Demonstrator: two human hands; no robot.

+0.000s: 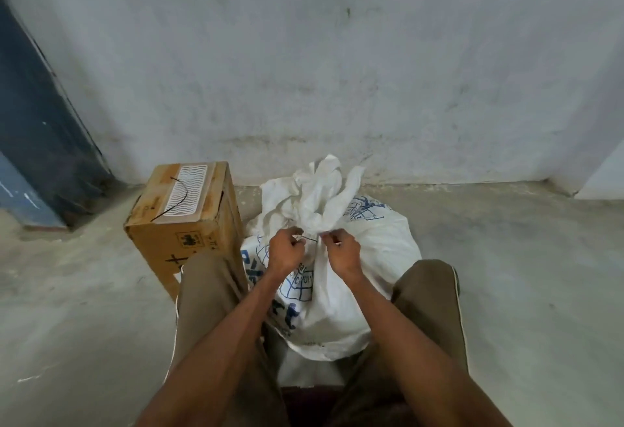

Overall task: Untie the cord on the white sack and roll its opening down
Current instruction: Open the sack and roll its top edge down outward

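Concrete floor [506, 274] by the wall: white sack [354, 274] stands between my knees, neck upright. My left hand [286, 251] and right hand [341, 251] pinch the cord [310, 239] on either side, equally near.

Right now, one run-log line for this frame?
stage: untying | left hand, right hand: pinching cord | white sack: neck tied, not rolled

You are in a bare storage or utility corner, not a furnished room. Indicators: rough grey concrete floor [506, 274], stained, scuffed plastered wall [320, 72], a taped cardboard box [182, 217] set directly on the floor, and a dark blue door [37, 129] at left.
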